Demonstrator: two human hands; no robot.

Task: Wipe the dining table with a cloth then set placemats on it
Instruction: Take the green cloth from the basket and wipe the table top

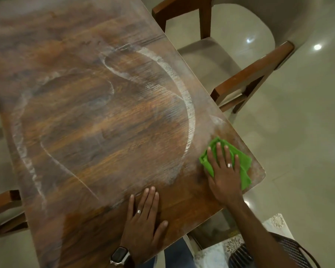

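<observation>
A dark wooden dining table (97, 117) fills most of the view, streaked with curved white dust arcs. A green cloth (244, 163) lies near the table's near right corner. My right hand (223, 171) presses flat on the cloth with straight, spread fingers. My left hand (143, 219) rests palm-down on the bare wood by the near edge, fingers straight, a watch on its wrist. Patterned white mats (230, 246) show at the bottom right, below the table edge, partly hidden by my right arm.
A wooden chair (249, 74) with a pale seat stands along the table's right side. Another chair's arm (4, 202) shows at the left edge. A dark mesh chair (290, 250) sits at the bottom right. Glossy pale floor tiles surround the table.
</observation>
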